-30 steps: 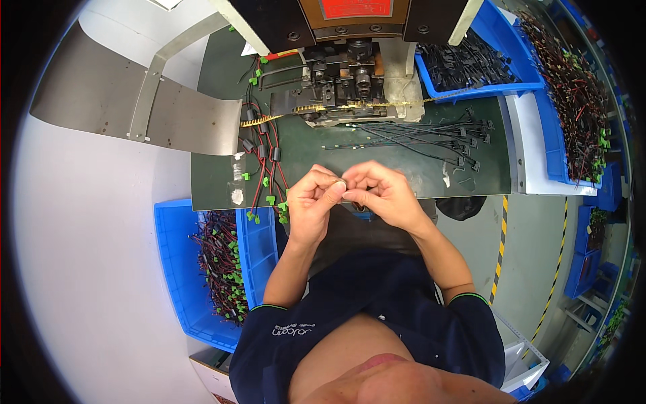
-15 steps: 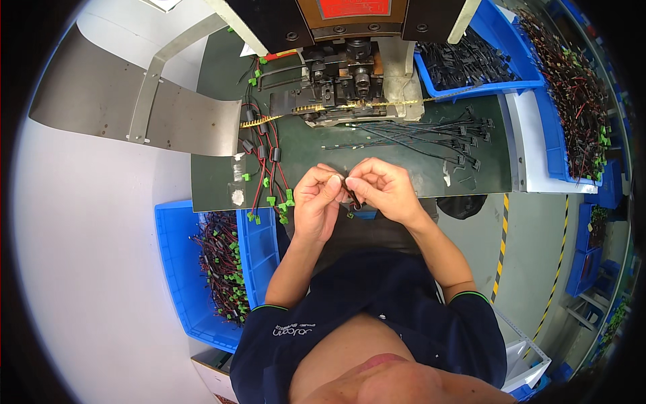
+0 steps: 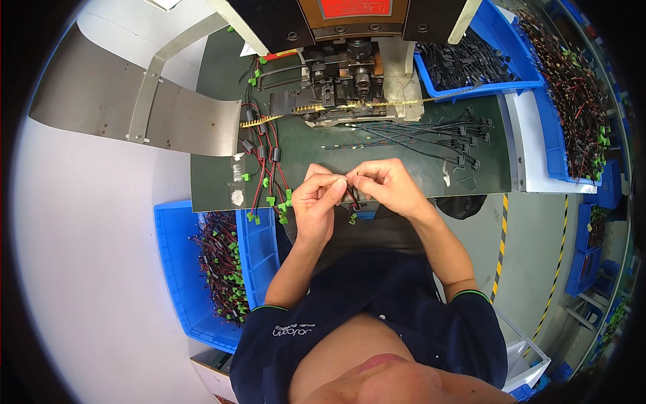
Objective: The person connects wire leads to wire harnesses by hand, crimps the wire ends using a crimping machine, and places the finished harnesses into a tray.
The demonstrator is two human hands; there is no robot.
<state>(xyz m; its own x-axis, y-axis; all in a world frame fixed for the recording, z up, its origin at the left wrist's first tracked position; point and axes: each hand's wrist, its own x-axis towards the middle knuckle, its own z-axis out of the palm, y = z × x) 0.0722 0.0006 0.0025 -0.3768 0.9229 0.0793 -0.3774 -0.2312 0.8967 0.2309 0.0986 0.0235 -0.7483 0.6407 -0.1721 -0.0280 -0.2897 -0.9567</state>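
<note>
1. While both hands met over the surface (image 3: 417,182), the left hand (image 3: 317,202) and right hand (image 3: 383,185) pinched a thin wire (image 3: 352,199) between them.
2. Beyond the right hand lay finished-looking black leads (image 3: 417,135); left of the left hand, red-and-black leads (image 3: 266,182) apparently waited.

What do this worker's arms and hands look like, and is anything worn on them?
Both forearms are bare from above the elbow down. The left hand and right hand wear no gloves, and no rings, watch or wristband can be made out. The short sleeves belong to a dark navy shirt, each cuff edged with a thin green stripe. A small pale printed mark sits on the chest on the left side.
</note>
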